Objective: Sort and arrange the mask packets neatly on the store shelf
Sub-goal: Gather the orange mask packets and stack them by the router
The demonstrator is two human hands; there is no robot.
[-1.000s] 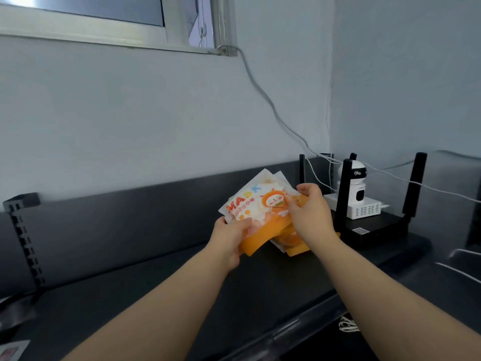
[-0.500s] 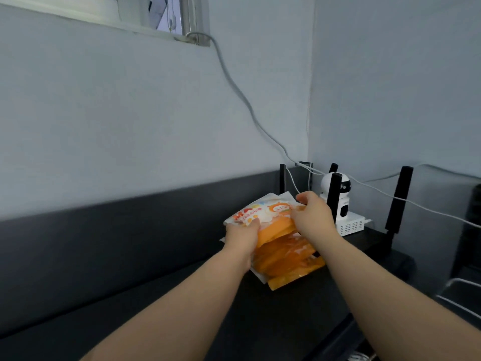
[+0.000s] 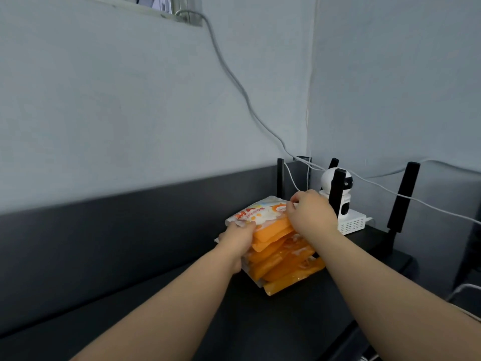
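Note:
A stack of several orange and white mask packets [image 3: 282, 261] lies on the black store shelf [image 3: 294, 316], near its right end. The top packet [image 3: 257, 214] shows a white face with orange print. My left hand [image 3: 238, 242] grips the stack's left edge, thumb on the top packet. My right hand [image 3: 311, 213] presses down on the top packet's far right corner, fingers curled over it. The packets' lower orange edges fan out unevenly toward me.
A black router [image 3: 377, 246] with tall antennas [image 3: 402, 199] stands just right of the stack, carrying a small white camera [image 3: 338, 183] on a white box [image 3: 352, 224]. White cables [image 3: 234, 79] run down the wall into the corner. The shelf's dark back panel [image 3: 130, 230] rises behind.
The packets went from held up in both hands to lying on the shelf as a stack. Both hands came down with them and now rest on the top packet.

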